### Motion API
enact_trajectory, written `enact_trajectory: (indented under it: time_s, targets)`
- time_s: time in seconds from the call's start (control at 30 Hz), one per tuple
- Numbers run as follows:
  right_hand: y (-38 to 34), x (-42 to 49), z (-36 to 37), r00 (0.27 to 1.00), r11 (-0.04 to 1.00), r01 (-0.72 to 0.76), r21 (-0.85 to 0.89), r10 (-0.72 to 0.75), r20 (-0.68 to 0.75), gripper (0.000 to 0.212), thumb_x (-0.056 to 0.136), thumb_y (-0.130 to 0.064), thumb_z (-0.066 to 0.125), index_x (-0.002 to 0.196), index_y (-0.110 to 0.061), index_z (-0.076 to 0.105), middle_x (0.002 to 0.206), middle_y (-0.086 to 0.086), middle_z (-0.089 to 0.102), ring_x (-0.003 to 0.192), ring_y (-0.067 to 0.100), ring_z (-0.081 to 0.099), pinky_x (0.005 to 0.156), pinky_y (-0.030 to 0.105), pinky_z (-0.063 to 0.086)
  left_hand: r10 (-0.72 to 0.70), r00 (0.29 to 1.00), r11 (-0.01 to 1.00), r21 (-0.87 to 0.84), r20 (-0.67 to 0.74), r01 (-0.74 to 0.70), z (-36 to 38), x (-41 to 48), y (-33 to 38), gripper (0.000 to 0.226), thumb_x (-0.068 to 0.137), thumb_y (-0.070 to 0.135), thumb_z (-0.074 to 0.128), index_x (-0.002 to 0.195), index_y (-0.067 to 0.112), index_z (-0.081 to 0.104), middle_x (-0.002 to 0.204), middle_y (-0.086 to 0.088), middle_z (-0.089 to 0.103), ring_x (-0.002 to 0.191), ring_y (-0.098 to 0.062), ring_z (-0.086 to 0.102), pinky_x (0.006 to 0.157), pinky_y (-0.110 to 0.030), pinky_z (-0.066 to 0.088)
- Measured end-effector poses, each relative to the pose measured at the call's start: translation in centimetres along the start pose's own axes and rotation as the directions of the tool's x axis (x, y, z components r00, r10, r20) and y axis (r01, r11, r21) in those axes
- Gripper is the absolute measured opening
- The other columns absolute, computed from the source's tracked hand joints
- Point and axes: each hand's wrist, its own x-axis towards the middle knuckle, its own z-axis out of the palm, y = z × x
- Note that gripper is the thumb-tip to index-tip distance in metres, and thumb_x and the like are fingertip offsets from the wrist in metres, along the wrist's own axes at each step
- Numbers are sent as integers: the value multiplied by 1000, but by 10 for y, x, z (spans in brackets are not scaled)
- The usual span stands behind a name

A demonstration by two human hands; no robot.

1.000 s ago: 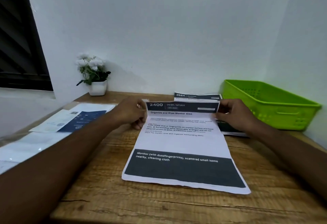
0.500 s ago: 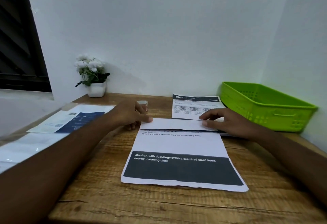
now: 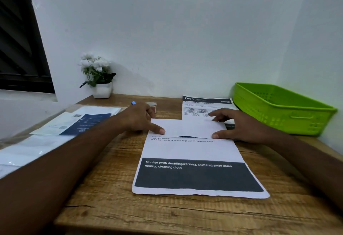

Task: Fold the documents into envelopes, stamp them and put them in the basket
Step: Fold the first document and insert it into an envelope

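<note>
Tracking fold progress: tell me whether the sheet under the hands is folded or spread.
Partly folded. Sheet: top flap turned down, blank back up, pressed by left hand and right hand; the rest lies spread.

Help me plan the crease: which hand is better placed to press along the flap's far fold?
Probably right. The right hand has fingers at the far fold of the flap; the left hand only pins its near corner with one fingertip.

Basket [image 3: 282, 108] right of document [image 3: 194, 151]
</note>
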Motion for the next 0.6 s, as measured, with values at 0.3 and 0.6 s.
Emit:
enact_trajectory:
  time_s: [0.3, 0.6]
  targets:
    - [-7, -2, -3, 994, 998, 54, -15, -55, -97, 83, 51, -60, 82, 127, -45, 51, 109, -23, 57, 103, -7, 53, 83, 19, 45, 109, 992, 987, -108, -66, -115, -7, -7, 5, 49, 59, 20, 92, 92, 6, 60, 75, -10, 63, 39, 0, 51, 41, -16, 42]
    - [-11, -6, -6, 993, 996, 49, -70, -56, -107, 81, 49, -65, 80, 124, -50, 51, 108, -25, 56, 104, -9, 51, 89, 24, 42, 246, 967, 969, -47, 68, -243, -12, -16, 7, 39, 62, 27, 89, 94, 11, 72, 82, 3, 73, 71, -7, 66, 61, -18, 50]
